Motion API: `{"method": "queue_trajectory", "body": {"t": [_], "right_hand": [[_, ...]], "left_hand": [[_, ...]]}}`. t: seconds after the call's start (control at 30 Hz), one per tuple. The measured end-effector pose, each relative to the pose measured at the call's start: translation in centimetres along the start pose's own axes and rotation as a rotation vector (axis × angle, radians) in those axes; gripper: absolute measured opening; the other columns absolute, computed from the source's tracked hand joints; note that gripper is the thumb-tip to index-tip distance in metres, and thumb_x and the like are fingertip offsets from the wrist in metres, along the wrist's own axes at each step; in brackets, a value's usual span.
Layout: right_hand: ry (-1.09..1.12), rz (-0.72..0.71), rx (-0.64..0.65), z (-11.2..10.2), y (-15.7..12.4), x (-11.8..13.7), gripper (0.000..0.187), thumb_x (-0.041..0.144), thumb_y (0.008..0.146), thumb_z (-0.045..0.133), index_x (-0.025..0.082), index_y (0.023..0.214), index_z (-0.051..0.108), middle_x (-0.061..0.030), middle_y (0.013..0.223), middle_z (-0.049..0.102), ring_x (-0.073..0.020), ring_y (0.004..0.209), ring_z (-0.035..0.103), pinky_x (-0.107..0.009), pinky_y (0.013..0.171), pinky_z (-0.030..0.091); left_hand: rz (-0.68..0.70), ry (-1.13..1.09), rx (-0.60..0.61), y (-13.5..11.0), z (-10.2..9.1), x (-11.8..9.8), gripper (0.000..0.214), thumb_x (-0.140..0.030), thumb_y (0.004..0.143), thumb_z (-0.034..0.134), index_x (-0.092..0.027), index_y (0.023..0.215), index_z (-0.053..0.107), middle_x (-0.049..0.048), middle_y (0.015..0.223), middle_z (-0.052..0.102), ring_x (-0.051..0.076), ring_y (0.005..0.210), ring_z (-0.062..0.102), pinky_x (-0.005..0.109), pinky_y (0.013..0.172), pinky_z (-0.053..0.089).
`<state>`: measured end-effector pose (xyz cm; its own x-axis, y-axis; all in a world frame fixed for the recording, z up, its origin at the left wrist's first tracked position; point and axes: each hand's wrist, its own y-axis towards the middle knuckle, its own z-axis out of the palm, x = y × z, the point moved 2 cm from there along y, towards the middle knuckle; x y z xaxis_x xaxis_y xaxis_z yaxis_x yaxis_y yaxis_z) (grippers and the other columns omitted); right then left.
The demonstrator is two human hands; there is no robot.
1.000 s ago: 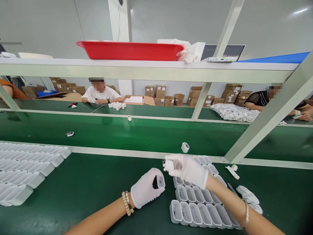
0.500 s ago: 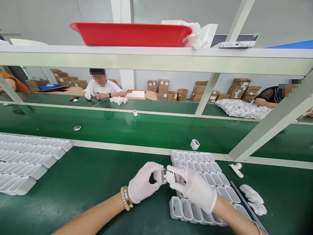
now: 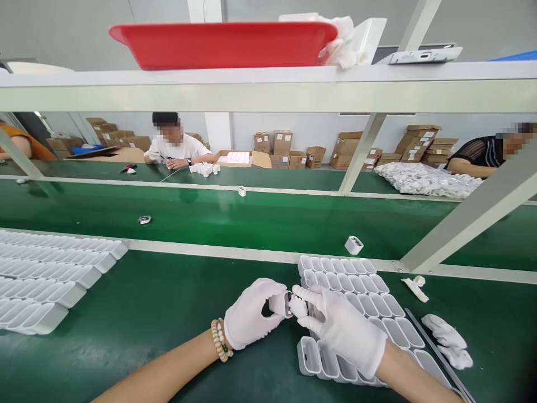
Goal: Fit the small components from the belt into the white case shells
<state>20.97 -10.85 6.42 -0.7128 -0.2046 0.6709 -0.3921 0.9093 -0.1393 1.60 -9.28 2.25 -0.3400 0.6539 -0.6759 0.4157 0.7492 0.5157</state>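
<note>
My left hand (image 3: 251,320), in a white glove, is closed around a small white plastic shell (image 3: 280,304) with its open end facing right. My right hand (image 3: 342,327), also gloved, pinches a small insert part (image 3: 298,306) against the shell's opening. Both hands hover low over the green table, at the left edge of several rows of empty white shells (image 3: 356,291) standing side by side. A bead bracelet (image 3: 220,340) circles my left wrist.
More rows of white shells (image 3: 50,274) lie at the left. A single shell (image 3: 353,244) and a small part (image 3: 144,219) sit on the green belt. White gloves (image 3: 447,338) lie at the right. Two people work across the belt. A red tray (image 3: 222,45) rests on the overhead shelf.
My right hand came down from above the rows to meet the left hand, bringing the insert to the shell's opening. The single shell on the belt drifted right.
</note>
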Motion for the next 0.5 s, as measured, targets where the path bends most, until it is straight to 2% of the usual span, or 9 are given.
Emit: {"method": "queue_trajectory", "body": {"t": [0.13, 0.2, 0.27, 0.33, 0.43, 0.5], "right_hand": [[0.052, 0.009, 0.011, 0.30, 0.19, 0.07, 0.031, 0.024, 0.085, 0.054, 0.023, 0.114, 0.065, -0.0051, 0.093, 0.064, -0.0193, 0.076, 0.060, -0.034, 0.073, 0.053], [0.084, 0.051, -0.003, 0.49, 0.35, 0.05, 0.041, 0.021, 0.082, 0.058, 0.023, 0.123, 0.061, -0.0043, 0.093, 0.064, -0.0193, 0.077, 0.060, -0.035, 0.075, 0.053], [0.115, 0.105, -0.023, 0.67, 0.55, -0.14, 0.059, 0.016, 0.078, 0.062, 0.023, 0.136, 0.050, -0.0026, 0.088, 0.063, -0.0190, 0.075, 0.060, -0.036, 0.077, 0.052], [0.122, 0.127, -0.077, 0.77, 0.75, -0.42, 0.063, 0.014, 0.076, 0.064, 0.021, 0.137, 0.047, -0.0024, 0.088, 0.062, -0.0192, 0.075, 0.060, -0.037, 0.077, 0.052], [0.029, 0.037, -0.180, 0.79, 0.88, -0.39, 0.028, 0.017, 0.080, 0.063, 0.020, 0.108, 0.060, -0.0053, 0.095, 0.062, -0.0214, 0.084, 0.060, -0.039, 0.079, 0.051], [-0.085, -0.032, -0.187, 0.90, 0.76, 0.07, 0.005, 0.018, 0.083, 0.059, 0.020, 0.088, 0.059, -0.0052, 0.092, 0.062, -0.0213, 0.082, 0.060, -0.038, 0.075, 0.050]], "left_hand": [[-0.004, -0.013, 0.050, 0.11, -0.05, -0.14, 0.041, -0.013, 0.079, 0.067, -0.026, 0.117, 0.057, 0.0066, 0.105, 0.070, 0.024, 0.104, 0.066, 0.041, 0.091, 0.056], [-0.003, -0.015, 0.049, 0.08, -0.10, -0.17, 0.037, -0.014, 0.080, 0.067, -0.025, 0.114, 0.058, 0.0064, 0.104, 0.070, 0.024, 0.104, 0.066, 0.041, 0.091, 0.056], [-0.014, -0.012, 0.027, 0.05, -0.17, -0.15, 0.035, -0.016, 0.080, 0.068, -0.025, 0.113, 0.058, 0.0065, 0.105, 0.069, 0.024, 0.104, 0.066, 0.041, 0.090, 0.056], [-0.033, -0.010, -0.012, 0.05, -0.24, -0.12, 0.035, -0.019, 0.080, 0.069, -0.025, 0.113, 0.058, 0.0070, 0.108, 0.068, 0.024, 0.103, 0.066, 0.040, 0.089, 0.056], [-0.038, -0.020, -0.064, 0.11, -0.34, -0.17, 0.035, -0.021, 0.080, 0.071, -0.024, 0.112, 0.057, 0.0073, 0.110, 0.067, 0.023, 0.101, 0.066, 0.040, 0.088, 0.057], [-0.026, -0.031, -0.067, 0.15, -0.36, -0.26, 0.034, -0.019, 0.080, 0.070, -0.024, 0.111, 0.057, 0.0072, 0.110, 0.067, 0.023, 0.101, 0.066, 0.040, 0.088, 0.057]]}}
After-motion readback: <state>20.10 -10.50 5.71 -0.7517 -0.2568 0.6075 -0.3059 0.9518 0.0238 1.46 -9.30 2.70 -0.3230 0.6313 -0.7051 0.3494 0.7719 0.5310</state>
